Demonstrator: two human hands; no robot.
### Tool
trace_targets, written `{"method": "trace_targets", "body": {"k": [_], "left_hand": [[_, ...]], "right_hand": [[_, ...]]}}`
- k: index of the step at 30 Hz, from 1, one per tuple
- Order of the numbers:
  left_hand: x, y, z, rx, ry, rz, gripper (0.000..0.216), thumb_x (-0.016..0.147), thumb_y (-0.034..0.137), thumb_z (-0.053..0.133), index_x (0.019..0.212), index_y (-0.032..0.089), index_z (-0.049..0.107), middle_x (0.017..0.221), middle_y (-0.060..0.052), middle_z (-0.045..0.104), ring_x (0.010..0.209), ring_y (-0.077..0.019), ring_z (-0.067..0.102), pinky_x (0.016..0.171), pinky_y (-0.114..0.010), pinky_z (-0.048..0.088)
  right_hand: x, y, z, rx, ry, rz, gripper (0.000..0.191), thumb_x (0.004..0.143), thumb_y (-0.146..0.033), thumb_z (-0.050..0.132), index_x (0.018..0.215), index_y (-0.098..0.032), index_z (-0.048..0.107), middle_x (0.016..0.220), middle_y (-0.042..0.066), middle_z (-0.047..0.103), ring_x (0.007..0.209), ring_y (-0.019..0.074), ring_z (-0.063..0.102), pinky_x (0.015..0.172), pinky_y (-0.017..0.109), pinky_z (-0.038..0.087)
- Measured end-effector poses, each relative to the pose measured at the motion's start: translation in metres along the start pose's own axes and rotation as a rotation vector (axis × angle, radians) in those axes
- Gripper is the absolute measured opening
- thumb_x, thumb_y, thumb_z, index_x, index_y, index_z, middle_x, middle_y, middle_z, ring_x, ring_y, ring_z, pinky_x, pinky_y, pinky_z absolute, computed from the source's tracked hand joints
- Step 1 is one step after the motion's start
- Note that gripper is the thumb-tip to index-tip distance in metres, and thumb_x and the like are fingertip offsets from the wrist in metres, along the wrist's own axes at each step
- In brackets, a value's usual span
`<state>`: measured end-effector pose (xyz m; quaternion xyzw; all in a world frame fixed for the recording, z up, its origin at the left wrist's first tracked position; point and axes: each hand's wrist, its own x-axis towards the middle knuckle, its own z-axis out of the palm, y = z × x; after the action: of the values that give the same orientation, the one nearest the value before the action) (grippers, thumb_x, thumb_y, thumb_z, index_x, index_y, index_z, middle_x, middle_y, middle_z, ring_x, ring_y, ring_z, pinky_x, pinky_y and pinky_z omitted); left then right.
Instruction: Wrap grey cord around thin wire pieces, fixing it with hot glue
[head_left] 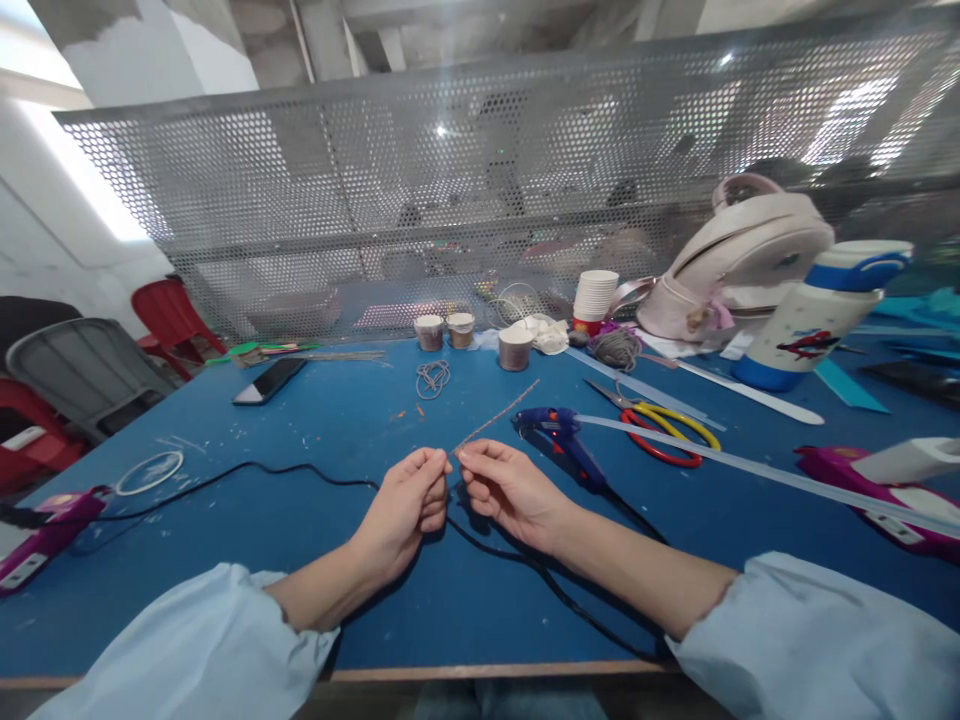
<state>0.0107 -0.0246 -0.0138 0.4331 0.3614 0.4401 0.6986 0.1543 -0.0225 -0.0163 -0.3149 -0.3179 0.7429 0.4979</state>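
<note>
A thin brown twisted strand (501, 412) rises stiffly from my fingertips, slanting away to the right; its exact kind is unclear. My right hand (514, 492) pinches its near end between thumb and forefinger. Right beside it, my left hand (409, 500) is closed in a pinch at the same end, and the fingers hide what lies between them. A blue hot glue gun (562, 440) with a long clear glue stick (675, 440) lies to the right of my right hand. Scissors (671, 428) with red and yellow handles rest beyond it.
A black cable (300, 468) runs across the blue table (225, 590) under my hands. Several small cups (515, 348), a coil of cord (433, 379) and grey yarn (616, 349) sit farther back. A phone (271, 381) lies left; a bottle (821, 315) and bag (739, 260) stand right.
</note>
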Motion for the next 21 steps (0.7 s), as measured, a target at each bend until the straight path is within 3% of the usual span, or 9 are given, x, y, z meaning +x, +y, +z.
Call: {"method": "trace_targets", "body": {"k": [13, 21], "left_hand": [[-0.0033, 0.0040, 0.0048, -0.026, 0.096, 0.005, 0.022, 0.076, 0.030, 0.062, 0.072, 0.020, 0.043, 0.043, 0.012, 0.026, 0.037, -0.0033, 0.014, 0.032, -0.014, 0.013], [-0.0045, 0.0019, 0.0047, -0.009, 0.055, -0.009, 0.026, 0.078, 0.035, 0.062, 0.071, 0.019, 0.042, 0.045, 0.012, 0.025, 0.039, -0.0031, 0.014, 0.034, -0.014, 0.013]], "right_hand": [[0.0013, 0.0006, -0.0009, -0.009, 0.008, 0.023, 0.024, 0.061, -0.025, 0.078, 0.073, -0.013, 0.061, 0.052, -0.005, 0.055, 0.039, 0.0031, 0.043, 0.036, 0.016, 0.029], [0.0005, 0.0014, 0.0001, -0.005, -0.004, 0.030, 0.025, 0.062, -0.026, 0.079, 0.071, -0.014, 0.060, 0.052, -0.005, 0.055, 0.039, 0.0027, 0.043, 0.035, 0.016, 0.028]]}}
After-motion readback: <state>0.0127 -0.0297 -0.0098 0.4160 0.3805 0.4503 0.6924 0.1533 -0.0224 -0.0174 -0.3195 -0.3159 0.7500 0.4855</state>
